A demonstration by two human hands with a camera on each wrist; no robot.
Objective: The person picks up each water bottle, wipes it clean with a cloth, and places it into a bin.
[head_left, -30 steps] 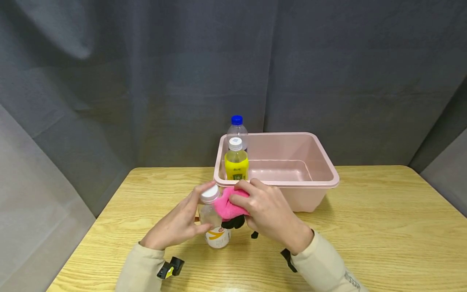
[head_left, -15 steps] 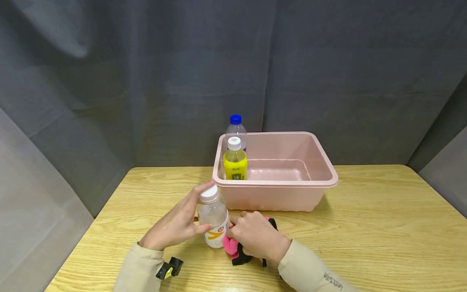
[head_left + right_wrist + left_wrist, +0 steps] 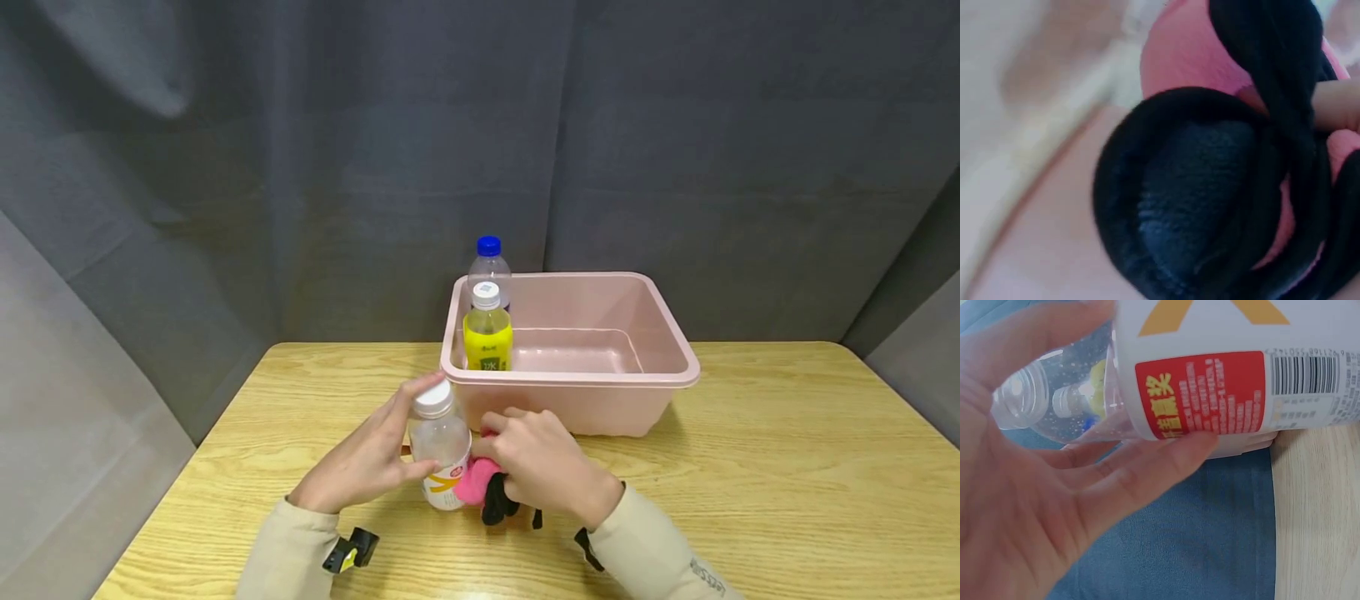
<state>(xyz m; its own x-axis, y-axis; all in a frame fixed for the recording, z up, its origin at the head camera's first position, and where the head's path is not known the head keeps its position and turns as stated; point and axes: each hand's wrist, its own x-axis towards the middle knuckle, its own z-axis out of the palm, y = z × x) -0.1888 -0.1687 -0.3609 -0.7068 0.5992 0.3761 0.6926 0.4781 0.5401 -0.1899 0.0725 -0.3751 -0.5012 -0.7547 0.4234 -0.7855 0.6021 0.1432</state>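
Observation:
A clear plastic bottle (image 3: 438,440) with a white cap and a white label stands upright on the table. My left hand (image 3: 366,462) holds it, index finger at the cap and thumb on the side. In the left wrist view the bottle (image 3: 1300,337) shows a red label patch and a barcode, and water drops dot its clear part. My right hand (image 3: 546,468) grips a bunched pink and black cloth (image 3: 474,483), whose pink part touches the bottle's right side. Close up in the right wrist view, the cloth (image 3: 1191,187) shows soft folds; most of my right fingers are hidden.
Behind my hands stands a pink plastic tub (image 3: 570,380). A yellow-labelled bottle (image 3: 487,342) and a blue-capped bottle (image 3: 489,265) stand at its left end. The wooden table (image 3: 780,467) stretches to both sides, with a dark curtain (image 3: 405,167) behind it.
My right hand has brought the cloth down from near the bottle's neck to its lower side, then slightly up again. My left hand and the bottle stay in place.

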